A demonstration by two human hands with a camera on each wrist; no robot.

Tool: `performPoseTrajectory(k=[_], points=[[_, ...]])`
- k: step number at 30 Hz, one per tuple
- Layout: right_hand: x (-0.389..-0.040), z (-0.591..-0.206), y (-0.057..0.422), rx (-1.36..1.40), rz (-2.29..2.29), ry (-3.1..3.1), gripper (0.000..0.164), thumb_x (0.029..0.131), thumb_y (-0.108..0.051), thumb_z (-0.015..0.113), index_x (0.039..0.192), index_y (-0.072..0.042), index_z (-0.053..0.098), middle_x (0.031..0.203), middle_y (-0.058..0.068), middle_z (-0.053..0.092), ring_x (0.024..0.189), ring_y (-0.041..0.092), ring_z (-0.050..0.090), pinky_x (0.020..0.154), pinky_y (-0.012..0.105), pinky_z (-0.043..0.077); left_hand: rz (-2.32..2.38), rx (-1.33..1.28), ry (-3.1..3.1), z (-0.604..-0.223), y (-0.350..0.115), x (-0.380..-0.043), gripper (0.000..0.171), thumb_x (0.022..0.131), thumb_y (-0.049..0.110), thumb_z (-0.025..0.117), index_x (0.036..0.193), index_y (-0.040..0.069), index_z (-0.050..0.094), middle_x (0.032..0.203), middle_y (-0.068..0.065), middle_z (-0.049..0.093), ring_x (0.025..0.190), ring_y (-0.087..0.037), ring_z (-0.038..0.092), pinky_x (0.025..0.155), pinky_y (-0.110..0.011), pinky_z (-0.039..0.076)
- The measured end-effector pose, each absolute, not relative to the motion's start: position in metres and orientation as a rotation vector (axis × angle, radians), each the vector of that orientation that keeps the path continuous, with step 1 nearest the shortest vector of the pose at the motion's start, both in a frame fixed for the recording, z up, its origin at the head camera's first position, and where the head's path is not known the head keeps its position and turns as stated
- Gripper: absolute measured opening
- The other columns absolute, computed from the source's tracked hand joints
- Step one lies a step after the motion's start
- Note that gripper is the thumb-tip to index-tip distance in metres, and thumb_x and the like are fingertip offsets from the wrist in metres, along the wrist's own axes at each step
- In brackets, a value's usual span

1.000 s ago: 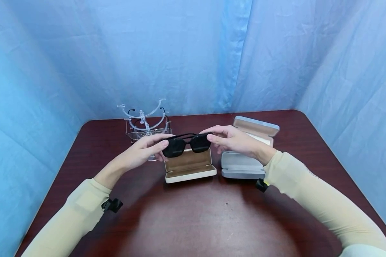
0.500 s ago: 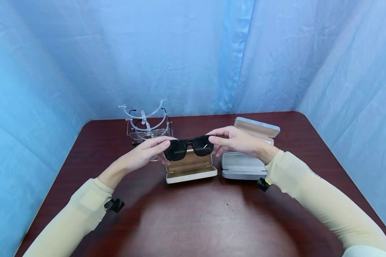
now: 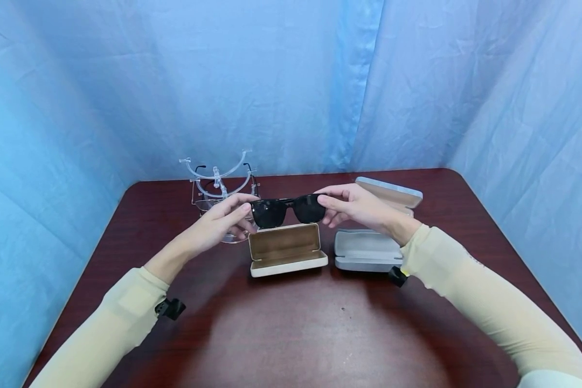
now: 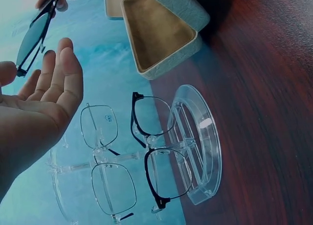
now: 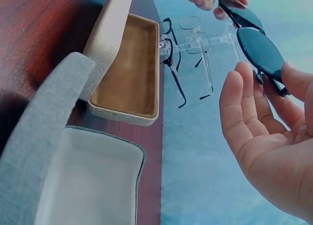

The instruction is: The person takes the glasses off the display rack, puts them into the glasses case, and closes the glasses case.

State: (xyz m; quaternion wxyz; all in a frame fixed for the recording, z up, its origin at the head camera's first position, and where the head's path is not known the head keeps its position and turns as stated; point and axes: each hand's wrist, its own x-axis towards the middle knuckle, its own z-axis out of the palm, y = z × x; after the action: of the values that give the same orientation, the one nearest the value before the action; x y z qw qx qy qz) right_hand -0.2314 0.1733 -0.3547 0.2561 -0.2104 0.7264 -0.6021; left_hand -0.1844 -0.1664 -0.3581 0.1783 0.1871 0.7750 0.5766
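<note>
Head view: where are the sunglasses [image 3: 298, 208]?
— Raised higher than the cream case [image 3: 289, 267], left hand [image 3: 223, 218] pinching one end, right hand [image 3: 361, 206] pinching the other
— And the clear stand [image 4: 212, 137]?
— Left of that case, on the counter [image 3: 291, 334]

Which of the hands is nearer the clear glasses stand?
Left. In the head view, the left hand partly hides the clear glasses stand; the right hand is farther, at the other end of the sunglasses.
</note>
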Motion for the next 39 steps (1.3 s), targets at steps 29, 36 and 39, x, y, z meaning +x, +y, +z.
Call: performPoseTrajectory(k=[29,36,39], points=[[-0.245,-0.368,0.172,-0.507,-1.403,1.947,0.042,0.103,-0.019,0.062,0.138,0.002,0.056,0.102,0.02,0.072,0.096,0.044,0.068,0.087,0.051,0.058,1.362,0.278,2.119,-0.351,-0.164,-0.193,0.036,0.108,0.017,0.052,0.141,0.003,0.049,0.12,-0.024,0.061,0.098,-0.027,0.069,0.084,-0.046,0.06],[-0.242,-0.383,0.171,-0.533,-1.339,1.943,0.04,0.101,-0.016,0.066,0.135,0.004,0.06,0.1,0.018,0.073,0.096,0.045,0.069,0.086,0.052,0.058,1.365,0.273,2.103,-0.367,-0.167,-0.188,0.035,0.108,0.017,0.052,0.14,0.003,0.051,0.118,-0.026,0.062,0.103,-0.038,0.066,0.084,-0.05,0.059],[-0.237,-0.388,0.169,-0.506,-1.328,1.911,0.041,0.1,-0.016,0.067,0.135,0.005,0.059,0.102,0.018,0.074,0.095,0.042,0.071,0.084,0.051,0.059,1.37,0.252,2.092,-0.376,-0.168,-0.185,0.034,0.108,0.017,0.052,0.139,0.004,0.052,0.118,-0.026,0.062,0.104,-0.041,0.066,0.084,-0.051,0.059]])
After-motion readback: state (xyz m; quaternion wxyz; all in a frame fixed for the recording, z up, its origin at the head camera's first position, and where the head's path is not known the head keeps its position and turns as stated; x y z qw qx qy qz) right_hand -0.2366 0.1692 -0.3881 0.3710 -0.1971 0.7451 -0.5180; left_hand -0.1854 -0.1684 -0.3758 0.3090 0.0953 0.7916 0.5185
